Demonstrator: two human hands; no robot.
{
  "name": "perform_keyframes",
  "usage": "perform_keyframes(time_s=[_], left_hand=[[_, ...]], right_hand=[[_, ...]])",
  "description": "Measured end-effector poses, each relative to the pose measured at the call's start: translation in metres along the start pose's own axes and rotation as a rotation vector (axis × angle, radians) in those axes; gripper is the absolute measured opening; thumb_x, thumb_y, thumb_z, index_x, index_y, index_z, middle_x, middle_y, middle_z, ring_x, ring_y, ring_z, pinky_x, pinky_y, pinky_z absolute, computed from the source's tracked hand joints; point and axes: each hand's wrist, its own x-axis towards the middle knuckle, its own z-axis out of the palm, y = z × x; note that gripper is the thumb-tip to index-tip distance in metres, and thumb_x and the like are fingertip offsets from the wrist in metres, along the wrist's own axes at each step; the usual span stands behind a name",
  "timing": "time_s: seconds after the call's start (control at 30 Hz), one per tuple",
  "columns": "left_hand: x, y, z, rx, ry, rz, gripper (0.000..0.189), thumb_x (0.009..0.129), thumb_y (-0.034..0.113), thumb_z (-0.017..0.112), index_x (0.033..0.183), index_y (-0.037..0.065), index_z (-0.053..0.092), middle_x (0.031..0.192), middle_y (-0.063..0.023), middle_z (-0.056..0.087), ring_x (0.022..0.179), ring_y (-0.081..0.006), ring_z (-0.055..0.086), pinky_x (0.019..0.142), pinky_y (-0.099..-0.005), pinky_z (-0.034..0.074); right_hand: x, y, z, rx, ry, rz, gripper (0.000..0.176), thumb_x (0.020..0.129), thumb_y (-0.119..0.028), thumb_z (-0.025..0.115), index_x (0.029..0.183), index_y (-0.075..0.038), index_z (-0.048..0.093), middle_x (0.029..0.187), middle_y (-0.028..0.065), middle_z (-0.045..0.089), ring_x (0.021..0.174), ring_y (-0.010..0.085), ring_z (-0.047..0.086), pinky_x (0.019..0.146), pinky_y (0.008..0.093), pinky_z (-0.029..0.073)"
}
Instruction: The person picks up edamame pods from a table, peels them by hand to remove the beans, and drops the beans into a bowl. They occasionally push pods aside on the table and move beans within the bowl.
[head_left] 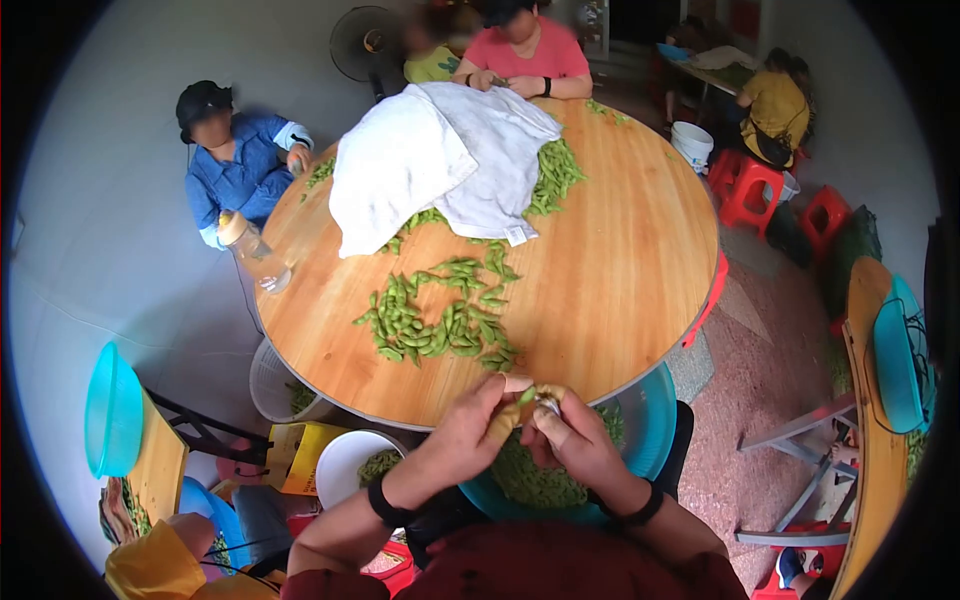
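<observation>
At the near edge of the round wooden table [610,250], my left hand [470,425] pinches a green pod [526,397] between thumb and fingers. Close beside it on the right, my right hand [577,430] is closed on a small shiny thing at the pod's end, too small to name. Both hands are above a teal basin [655,425] holding many green pods [535,475]. A loose pile of pods [430,330] lies on the table ahead of my hands. Behind it, white cloths [400,165] cover a larger heap of pods [553,178].
A clear bottle [255,255] stands at the table's left edge. White buckets [345,455] and a yellow box [300,455] sit below. People in blue [240,165] and pink [530,55] sit around the table; red stools [750,190] stand at right.
</observation>
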Motion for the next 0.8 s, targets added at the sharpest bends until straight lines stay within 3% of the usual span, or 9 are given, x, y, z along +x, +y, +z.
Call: perform_keyframes(time_s=[0.07, 0.17, 0.27, 0.43, 0.53, 0.8], left_hand=[[-0.008, 0.000, 0.011, -0.082, 0.012, -0.042, 0.030, 0.088, -0.004, 0.053, 0.118, 0.003, 0.057, 0.096, -0.0136, 0.058, 0.083, -0.0273, 0.061, 0.074, -0.0355, 0.050], [-0.014, -0.007, 0.020, 0.070, 0.095, 0.043, 0.035, 0.090, -0.005, 0.053, 0.124, 0.004, 0.055, 0.096, -0.0124, 0.061, 0.083, -0.0237, 0.063, 0.073, -0.0320, 0.050], [-0.021, -0.009, 0.029, -0.038, 0.129, -0.032, 0.035, 0.092, -0.003, 0.052, 0.126, 0.004, 0.055, 0.097, -0.0122, 0.064, 0.085, -0.0212, 0.064, 0.077, -0.0300, 0.050], [-0.027, -0.012, 0.037, -0.206, 0.154, -0.162, 0.029, 0.098, 0.011, 0.052, 0.127, 0.005, 0.057, 0.096, -0.0096, 0.066, 0.087, -0.0167, 0.063, 0.081, -0.0280, 0.049], [-0.025, -0.012, 0.033, -0.197, 0.141, -0.121, 0.029, 0.100, 0.019, 0.051, 0.125, 0.006, 0.059, 0.096, -0.0083, 0.065, 0.088, -0.0168, 0.063, 0.081, -0.0281, 0.048], [-0.021, -0.006, 0.036, -0.139, 0.140, -0.072, 0.030, 0.100, 0.021, 0.052, 0.124, 0.006, 0.060, 0.098, -0.0091, 0.067, 0.090, -0.0183, 0.064, 0.081, -0.0297, 0.049]], right_hand=[[0.003, 0.005, 0.001, 0.040, -0.001, -0.002, 0.017, 0.100, -0.017, 0.045, 0.111, -0.004, 0.047, 0.083, 0.0038, 0.062, 0.058, 0.0086, 0.055, 0.049, 0.0220, 0.042], [0.000, 0.006, 0.005, 0.061, -0.008, -0.001, 0.012, 0.100, -0.015, 0.045, 0.105, -0.004, 0.045, 0.083, 0.0039, 0.061, 0.058, 0.0089, 0.055, 0.048, 0.0223, 0.042], [-0.003, 0.010, 0.006, 0.073, -0.018, 0.004, 0.013, 0.100, -0.016, 0.046, 0.106, -0.005, 0.046, 0.083, 0.0038, 0.061, 0.058, 0.0086, 0.055, 0.048, 0.0218, 0.041], [-0.010, 0.013, 0.003, 0.214, -0.014, 0.056, 0.013, 0.100, -0.017, 0.047, 0.106, -0.005, 0.047, 0.082, 0.0034, 0.061, 0.057, 0.0078, 0.053, 0.048, 0.0214, 0.039], [-0.016, 0.010, 0.000, 0.169, -0.067, 0.081, 0.014, 0.100, -0.017, 0.047, 0.108, -0.005, 0.047, 0.083, 0.0034, 0.060, 0.057, 0.0079, 0.052, 0.048, 0.0214, 0.039], [-0.021, 0.014, -0.001, 0.258, -0.072, 0.070, 0.019, 0.100, -0.017, 0.046, 0.114, -0.005, 0.047, 0.081, 0.0036, 0.058, 0.056, 0.0078, 0.050, 0.048, 0.0211, 0.038]])
